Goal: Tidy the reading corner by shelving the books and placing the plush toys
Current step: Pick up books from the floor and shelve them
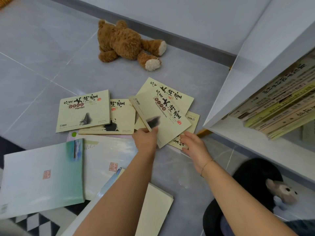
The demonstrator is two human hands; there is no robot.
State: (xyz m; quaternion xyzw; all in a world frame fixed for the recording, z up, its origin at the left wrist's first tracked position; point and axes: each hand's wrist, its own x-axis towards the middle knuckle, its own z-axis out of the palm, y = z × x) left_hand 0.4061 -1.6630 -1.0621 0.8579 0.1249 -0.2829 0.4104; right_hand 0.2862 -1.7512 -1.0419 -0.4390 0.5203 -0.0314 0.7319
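I am pinching the Old Man and the Sea book (163,116) with my left hand (145,139); the bookshelf (242,68) lies rightward, beyond my relaxed, uncurled right hand (193,144).

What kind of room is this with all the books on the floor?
Probably a reading corner at home: a white bookshelf packed with books, thin storybooks like Hamlet scattered on the tiled floor, and a brown teddy bear lying nearby.

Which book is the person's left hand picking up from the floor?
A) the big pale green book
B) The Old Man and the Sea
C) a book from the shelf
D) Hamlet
B: the left hand pinches the lower corner of The Old Man and the Sea, which is tilted above the other books, while Hamlet lies flat and untouched.
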